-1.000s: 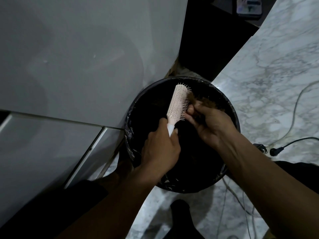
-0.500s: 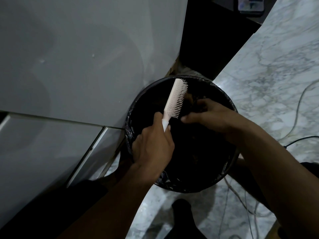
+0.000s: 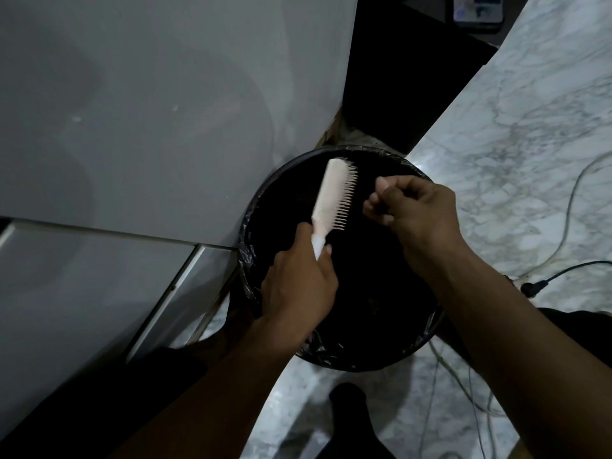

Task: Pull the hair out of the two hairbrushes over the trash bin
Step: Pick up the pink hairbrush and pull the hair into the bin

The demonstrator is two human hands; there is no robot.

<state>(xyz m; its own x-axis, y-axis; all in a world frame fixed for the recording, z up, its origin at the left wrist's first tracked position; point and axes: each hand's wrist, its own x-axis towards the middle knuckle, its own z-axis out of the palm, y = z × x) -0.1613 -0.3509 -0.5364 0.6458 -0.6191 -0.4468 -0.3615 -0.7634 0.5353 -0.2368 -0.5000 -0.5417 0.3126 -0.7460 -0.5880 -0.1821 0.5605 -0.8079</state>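
A pale pink hairbrush [image 3: 334, 195] is held over the round black trash bin [image 3: 261, 200], which is lined with a black bag. My left hand [image 3: 298, 283] grips its white handle, and the bristles point right. Just right of the bristles, over the bin, my right hand [image 3: 410, 207] has its fingers curled and its fingertips pinched together. I cannot tell whether hair is between the fingertips. No hair shows on the bristles. Only this one hairbrush is in view.
A grey cabinet front [image 3: 149, 111] rises to the left, touching the bin. The floor is white marble [image 3: 516, 144]. Cables [image 3: 563, 233] and a black plug [image 3: 533, 288] lie to the right. A dark foot [image 3: 351, 405] shows below the bin.
My right hand has come off the bristles and drawn back to the right, and the tuft of hair seen earlier is gone from view. The brush has turned so its bristles face right.
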